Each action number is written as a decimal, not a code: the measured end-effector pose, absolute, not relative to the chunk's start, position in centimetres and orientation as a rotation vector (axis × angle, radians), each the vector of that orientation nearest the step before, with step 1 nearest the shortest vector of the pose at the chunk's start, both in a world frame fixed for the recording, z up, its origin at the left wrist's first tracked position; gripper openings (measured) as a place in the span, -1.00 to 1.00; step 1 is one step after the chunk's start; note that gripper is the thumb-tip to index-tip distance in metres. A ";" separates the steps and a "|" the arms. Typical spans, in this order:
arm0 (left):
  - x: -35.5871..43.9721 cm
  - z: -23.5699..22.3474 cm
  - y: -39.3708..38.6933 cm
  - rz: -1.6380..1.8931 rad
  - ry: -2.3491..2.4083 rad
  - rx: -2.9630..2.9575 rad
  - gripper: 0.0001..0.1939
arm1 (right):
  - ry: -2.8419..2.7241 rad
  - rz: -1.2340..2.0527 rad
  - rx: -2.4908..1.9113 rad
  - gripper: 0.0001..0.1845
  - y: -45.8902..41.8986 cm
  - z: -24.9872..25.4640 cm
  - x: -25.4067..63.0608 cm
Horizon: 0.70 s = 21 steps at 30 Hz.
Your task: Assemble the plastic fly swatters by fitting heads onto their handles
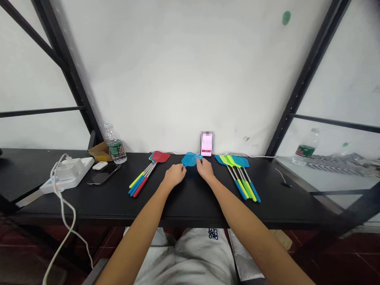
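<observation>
A blue fly swatter (190, 159) is at the middle of the black table, its mesh head toward the wall; its handle cannot be seen. My left hand (175, 174) is closed at the lower left edge of that head, fingers curled. My right hand (204, 169) grips the right edge of the same swatter between thumb and fingers. On the left lies a fanned bundle of swatters with a red one (160, 156) on top. To the right, several blue, yellow and green swatters (241, 178) lie side by side with handles toward me.
A phone with a lit screen (207, 143) leans against the wall. At left are a water bottle (115, 144), a dark phone (103, 174), a white case (100, 166) and a power strip (69, 174) with white cables. Another bottle (306, 147) stands at far right.
</observation>
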<state>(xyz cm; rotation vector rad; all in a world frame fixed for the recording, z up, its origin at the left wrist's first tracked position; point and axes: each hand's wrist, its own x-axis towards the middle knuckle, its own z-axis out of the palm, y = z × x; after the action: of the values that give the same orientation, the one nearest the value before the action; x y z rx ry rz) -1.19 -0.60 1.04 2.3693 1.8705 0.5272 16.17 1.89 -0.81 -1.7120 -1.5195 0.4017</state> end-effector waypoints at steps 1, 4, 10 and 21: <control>-1.2 1.1 -0.6 0.531 1.859 2.368 -0.68 | -1.512 0.406 -1.717 -0.59 1.9 -0.8 16.2; -1.2 1.1 -0.6 0.539 1.838 2.361 -0.68 | -1.494 0.411 -1.736 -0.60 2.1 -0.7 16.4; -1.2 0.9 -0.5 0.552 1.770 2.384 -0.68 | -1.336 0.405 -1.738 -0.68 2.9 -0.9 17.5; -1.0 1.4 -1.2 0.533 1.610 2.497 -0.68 | -1.351 0.284 -1.735 -0.74 2.3 0.2 18.6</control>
<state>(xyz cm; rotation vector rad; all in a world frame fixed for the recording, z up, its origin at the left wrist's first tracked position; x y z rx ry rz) -0.98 -1.21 1.37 2.4967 1.6097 0.5331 18.55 2.33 0.18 -1.7351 -1.3509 0.2839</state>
